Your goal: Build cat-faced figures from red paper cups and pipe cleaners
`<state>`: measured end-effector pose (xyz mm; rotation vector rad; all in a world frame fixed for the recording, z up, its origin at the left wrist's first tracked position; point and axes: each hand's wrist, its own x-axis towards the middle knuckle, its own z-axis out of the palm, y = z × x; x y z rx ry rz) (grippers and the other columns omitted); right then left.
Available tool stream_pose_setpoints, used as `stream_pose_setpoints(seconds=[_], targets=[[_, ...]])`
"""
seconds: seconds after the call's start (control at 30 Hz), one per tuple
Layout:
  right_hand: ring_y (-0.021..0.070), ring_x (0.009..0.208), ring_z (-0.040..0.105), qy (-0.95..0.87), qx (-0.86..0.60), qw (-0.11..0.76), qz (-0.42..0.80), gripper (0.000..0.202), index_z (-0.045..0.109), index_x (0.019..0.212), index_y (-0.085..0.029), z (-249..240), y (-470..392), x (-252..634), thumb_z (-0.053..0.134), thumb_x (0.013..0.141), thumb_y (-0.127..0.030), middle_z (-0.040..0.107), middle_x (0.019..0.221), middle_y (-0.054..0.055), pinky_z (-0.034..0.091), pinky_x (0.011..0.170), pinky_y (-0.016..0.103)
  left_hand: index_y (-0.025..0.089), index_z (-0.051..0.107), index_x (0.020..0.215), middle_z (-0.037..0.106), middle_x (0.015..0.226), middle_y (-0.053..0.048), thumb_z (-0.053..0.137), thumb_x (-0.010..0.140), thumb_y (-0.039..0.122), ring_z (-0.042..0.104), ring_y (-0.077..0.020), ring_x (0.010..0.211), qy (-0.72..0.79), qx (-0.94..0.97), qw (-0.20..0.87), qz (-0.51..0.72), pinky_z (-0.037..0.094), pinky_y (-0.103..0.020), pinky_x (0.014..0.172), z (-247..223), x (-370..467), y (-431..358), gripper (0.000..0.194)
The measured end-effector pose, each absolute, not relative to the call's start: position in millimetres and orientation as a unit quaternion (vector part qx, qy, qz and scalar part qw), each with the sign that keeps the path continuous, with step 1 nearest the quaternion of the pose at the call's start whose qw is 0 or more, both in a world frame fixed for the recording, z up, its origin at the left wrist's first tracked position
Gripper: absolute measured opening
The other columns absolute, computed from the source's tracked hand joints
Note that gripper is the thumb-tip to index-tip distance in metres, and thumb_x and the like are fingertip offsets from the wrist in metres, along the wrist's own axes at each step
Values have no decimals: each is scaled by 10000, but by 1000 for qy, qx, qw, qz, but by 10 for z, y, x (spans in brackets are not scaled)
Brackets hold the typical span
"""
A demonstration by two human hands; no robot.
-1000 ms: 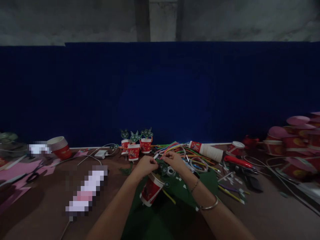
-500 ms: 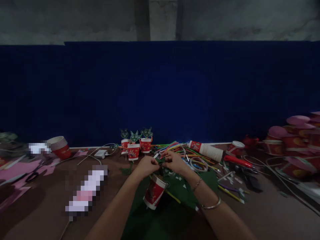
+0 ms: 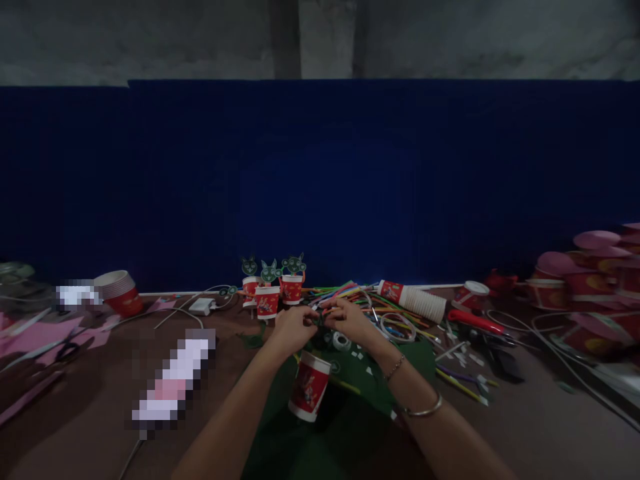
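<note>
My left hand (image 3: 299, 328) and my right hand (image 3: 345, 321) meet near the middle, fingertips pinched close together around something small and dark that I cannot make out. Just below them a red paper cup (image 3: 310, 387) with a printed figure tilts over the dark green sheet (image 3: 295, 453). Whether the cup is joined to what the fingers hold is hidden. Beneath my right hand lies a small white roll (image 3: 341, 341). A yellow stick (image 3: 346, 385) shows to the right of the cup.
Three decorated cups (image 3: 267, 302) stand behind my left hand. Coloured sticks (image 3: 350, 291), a lying cup stack (image 3: 413, 300) and a red-handled tool (image 3: 475, 321) spread rightward. Left are a white adapter (image 3: 201, 307), upright cup stack (image 3: 120, 293) and scissors (image 3: 67, 350). Decorated red cups (image 3: 593, 287) crowd the far right.
The red cup below my hands has swung a little and hangs more upright, its printed figure now facing me. My fingertips have drawn closer together. The small white roll shows more plainly.
</note>
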<state>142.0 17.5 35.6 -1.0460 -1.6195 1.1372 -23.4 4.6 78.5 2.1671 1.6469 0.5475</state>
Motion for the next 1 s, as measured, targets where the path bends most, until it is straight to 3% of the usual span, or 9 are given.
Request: stream_pose_setpoints(seconds=[0.13, 0.23, 0.33, 0.57, 0.87, 1.0], targets=[[156, 712, 598, -705, -473, 411, 332, 213, 627, 879, -180, 374, 141, 1446, 543, 684, -160, 662, 779, 36, 430, 651, 252, 219, 653, 943, 717, 806, -12, 576, 648, 160, 634, -195, 835, 623, 750, 162, 150, 399, -267, 740, 769, -309, 89, 310], [163, 616, 579, -770, -532, 256, 243, 98, 653, 628, -193, 376, 44, 1474, 599, 592, -119, 654, 648, 24, 396, 579, 243, 228, 634, 953, 717, 802, -19, 612, 632, 185, 630, -216, 871, 654, 733, 147, 112, 392, -289, 771, 707, -386, 135, 325], [175, 548, 569, -794, -549, 152, 212, 108, 644, 521, -198, 366, -76, 1454, 663, 490, -96, 633, 549, 24, 364, 519, 243, 227, 635, 938, 710, 873, -56, 618, 619, 181, 622, -249, 906, 668, 727, 127, 95, 388, -315, 787, 622, -444, 179, 323], [252, 650, 624, -814, -555, 94, 142, 174, 675, 597, -174, 408, -194, 1334, 618, 496, -44, 679, 655, 110, 389, 552, 275, 231, 653, 876, 689, 957, -89, 592, 629, 185, 616, -281, 927, 666, 736, 103, 65, 389, -336, 789, 565, -489, 196, 259], [270, 688, 632, -811, -564, 56, 141, 175, 669, 615, -160, 463, -205, 1321, 618, 503, -35, 688, 706, 124, 395, 549, 275, 228, 628, 933, 676, 1008, -89, 615, 616, 239, 613, -286, 936, 659, 742, 107, 50, 399, -333, 775, 593, -475, 170, 317], [242, 679, 633, -813, -560, 45, 153, 137, 675, 633, -153, 479, -179, 1366, 581, 570, -76, 691, 708, 119, 382, 533, 253, 230, 616, 939, 677, 1002, -89, 611, 623, 254, 615, -282, 935, 663, 740, 104, 46, 403, -335, 781, 601, -474, 169, 317]])
